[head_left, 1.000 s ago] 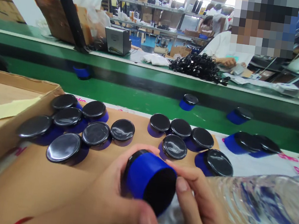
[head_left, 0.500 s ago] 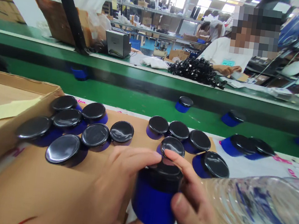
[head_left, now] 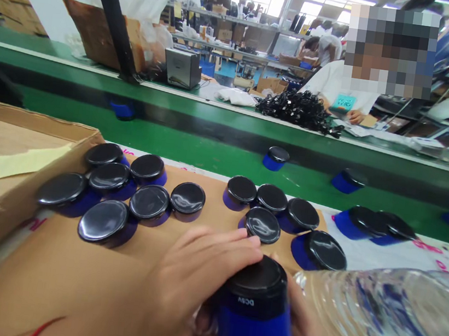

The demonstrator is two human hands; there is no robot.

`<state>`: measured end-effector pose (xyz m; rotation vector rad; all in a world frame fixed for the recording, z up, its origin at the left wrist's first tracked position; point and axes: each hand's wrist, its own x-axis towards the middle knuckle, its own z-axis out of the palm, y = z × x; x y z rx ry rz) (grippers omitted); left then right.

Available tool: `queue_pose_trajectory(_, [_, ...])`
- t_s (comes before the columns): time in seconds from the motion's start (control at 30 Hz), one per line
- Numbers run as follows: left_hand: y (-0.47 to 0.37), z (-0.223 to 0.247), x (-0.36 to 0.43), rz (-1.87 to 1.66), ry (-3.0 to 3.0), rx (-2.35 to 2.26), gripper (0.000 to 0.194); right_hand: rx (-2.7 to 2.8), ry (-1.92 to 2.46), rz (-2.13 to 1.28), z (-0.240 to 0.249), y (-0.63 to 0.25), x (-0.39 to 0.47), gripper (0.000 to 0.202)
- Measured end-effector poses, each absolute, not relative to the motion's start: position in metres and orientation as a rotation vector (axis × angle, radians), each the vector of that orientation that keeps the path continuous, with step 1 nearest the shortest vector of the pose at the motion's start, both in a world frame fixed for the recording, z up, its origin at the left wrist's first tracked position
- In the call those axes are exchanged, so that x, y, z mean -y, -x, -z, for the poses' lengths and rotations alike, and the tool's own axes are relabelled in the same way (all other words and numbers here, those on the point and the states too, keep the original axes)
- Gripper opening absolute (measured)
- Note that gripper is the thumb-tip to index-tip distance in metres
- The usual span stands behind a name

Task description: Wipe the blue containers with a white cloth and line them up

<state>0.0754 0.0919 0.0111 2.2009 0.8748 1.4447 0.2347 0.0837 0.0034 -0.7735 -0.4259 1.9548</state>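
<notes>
I hold the blue, black-topped plastic cylinder (head_left: 257,326) between left hand (head_left: 196,274) and right hand (head_left: 305,322), fingers wrapped, presumably for steadiness.

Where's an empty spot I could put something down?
On the green strip, between its leftmost blue cylinder and the next one rightward. Also the cardboard, between the left cluster of black-topped cylinders and the left forearm. It's crowded within that cluster, and by the right cluster, just beyond the held cylinder.
</notes>
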Motion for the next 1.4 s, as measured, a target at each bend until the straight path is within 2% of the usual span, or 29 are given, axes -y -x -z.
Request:
queue_pose_trajectory(0.17, [-0.058, -0.030, -0.101, -1.362, -2.565, -1.092, 0.072, 0.638, 0.786, -1.969, 0.004, -0.224, -0.092, 0.056])
queue_pose_trajectory(0.3, [-0.038, -0.066, -0.121, -1.656, -1.984, -1.469, 0.065, 0.739, 0.823, -2.009, 0.009, -0.216, -0.088, 0.055])
queue_pose_trajectory(0.37, [-0.031, -0.086, -0.139, -1.661, -1.781, -1.551, 0.061, 0.774, 0.834, -1.978, 0.012, -0.212, -0.085, 0.056])
queue_pose_trajectory(0.53, [-0.027, -0.115, -0.217, -1.198, -2.116, -1.864, 0.054, 0.861, 0.836, -1.963, 0.014, -0.208, -0.084, 0.062])
queue_pose_trajectory(0.6, [-0.031, -0.114, -0.258, -0.885, -2.209, -1.912, 0.047, 0.900, 0.844, -1.971, 0.012, -0.209, -0.086, 0.059])
queue_pose_trajectory(0.67, [-0.036, -0.106, -0.298, -0.575, -2.205, -1.947, 0.030, 0.924, 0.862, -1.964, 0.009, -0.211, -0.090, 0.062])
queue_pose_trajectory(0.73, [-0.041, -0.098, -0.331, -0.371, -2.165, -1.947, 0.028, 0.939, 0.885, -1.950, 0.009, -0.211, -0.095, 0.069])
queue_pose_trajectory(0.83, [-0.052, -0.088, -0.362, -0.257, -2.139, -1.929, 0.030, 0.973, 0.898, -1.952, 0.014, -0.209, -0.102, 0.077])
queue_pose_trajectory(1.0, [-0.103, -0.077, -0.377, -0.385, -2.293, -1.799, 0.037, 1.061, 0.842, -1.975, 0.033, -0.201, -0.104, 0.075])
queue_pose_trajectory(1.17, [-0.164, -0.058, -0.346, -0.553, -2.443, -1.487, 0.040, 1.177, 0.834, -1.942, 0.048, -0.203, -0.103, 0.071])
queue_pose_trajectory(1.3, [-0.172, -0.047, -0.315, -0.697, -2.440, -1.344, 0.041, 1.330, 0.865, -1.873, 0.052, -0.207, -0.102, 0.073])
queue_pose_trajectory(1.4, [-0.167, -0.054, -0.312, -0.785, -2.342, -1.307, 0.037, 1.538, 0.926, -1.663, 0.050, -0.214, -0.098, 0.063])
